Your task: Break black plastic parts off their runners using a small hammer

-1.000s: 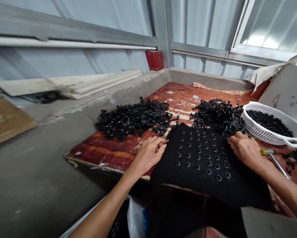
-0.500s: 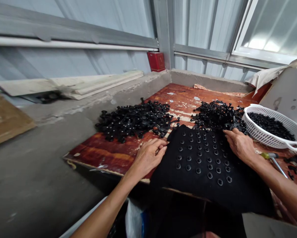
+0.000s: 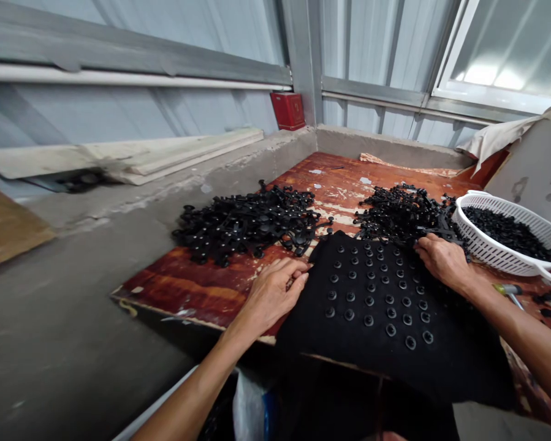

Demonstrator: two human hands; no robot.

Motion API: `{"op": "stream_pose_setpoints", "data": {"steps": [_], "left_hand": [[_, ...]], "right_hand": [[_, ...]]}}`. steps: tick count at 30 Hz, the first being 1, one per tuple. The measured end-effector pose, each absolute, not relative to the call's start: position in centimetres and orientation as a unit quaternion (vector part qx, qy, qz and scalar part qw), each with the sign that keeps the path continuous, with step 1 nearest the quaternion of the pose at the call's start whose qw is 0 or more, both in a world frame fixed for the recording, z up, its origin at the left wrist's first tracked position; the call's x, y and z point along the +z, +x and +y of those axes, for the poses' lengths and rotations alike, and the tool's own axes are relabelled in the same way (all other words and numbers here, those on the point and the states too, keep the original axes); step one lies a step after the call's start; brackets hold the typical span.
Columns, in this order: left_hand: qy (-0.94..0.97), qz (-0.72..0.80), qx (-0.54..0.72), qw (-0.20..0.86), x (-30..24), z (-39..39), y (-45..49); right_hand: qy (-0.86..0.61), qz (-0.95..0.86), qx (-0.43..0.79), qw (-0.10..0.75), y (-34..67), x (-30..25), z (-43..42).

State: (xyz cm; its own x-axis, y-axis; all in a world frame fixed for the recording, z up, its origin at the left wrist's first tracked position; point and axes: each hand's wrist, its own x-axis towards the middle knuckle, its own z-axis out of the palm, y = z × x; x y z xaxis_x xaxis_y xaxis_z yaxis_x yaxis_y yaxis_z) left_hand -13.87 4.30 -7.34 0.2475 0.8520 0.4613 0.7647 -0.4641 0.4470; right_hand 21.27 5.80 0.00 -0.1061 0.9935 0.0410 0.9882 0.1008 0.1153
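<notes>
A black cloth mat (image 3: 385, 343) lies on the red wooden board (image 3: 201, 285), with several small black ring-shaped parts (image 3: 376, 294) set out on it in rows. My left hand (image 3: 273, 294) rests at the mat's left edge, fingers curled and pinched on a small dark piece I cannot make out. My right hand (image 3: 443, 260) is at the mat's far right corner, its fingers closed on a black plastic frame piece at the near edge of the right heap (image 3: 401, 211).
A second heap of black plastic frames (image 3: 247, 223) lies on the board's left. A white basket (image 3: 486, 251) holding small black parts stands at the right, a screwdriver (image 3: 509, 291) beside it. Behind are a concrete ledge (image 3: 165, 196), planks and a red box (image 3: 288, 110).
My right hand has moved away from me along the mat's right edge, up to the right heap. My left hand has stayed at the mat's left edge.
</notes>
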Motion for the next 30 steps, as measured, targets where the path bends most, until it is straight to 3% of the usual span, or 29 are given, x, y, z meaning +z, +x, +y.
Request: {"op": "stream_pose_setpoints", "data": {"steps": [8,21,30], "left_hand": [[0.786,0.514,0.337,0.065,-7.5,4.4,-13.8],[0.791,0.506,0.335,0.075,-7.1,4.4,-14.0],[0.786,0.525,0.319,0.074,-7.2,4.4,-14.0]], "right_hand": [[0.653,0.758,0.005,0.010,21.2,-0.2,6.6],[0.605,0.790,0.068,-0.073,24.3,-1.0,0.7],[0.568,0.798,0.045,-0.196,26.6,-2.7,-4.7]]}}
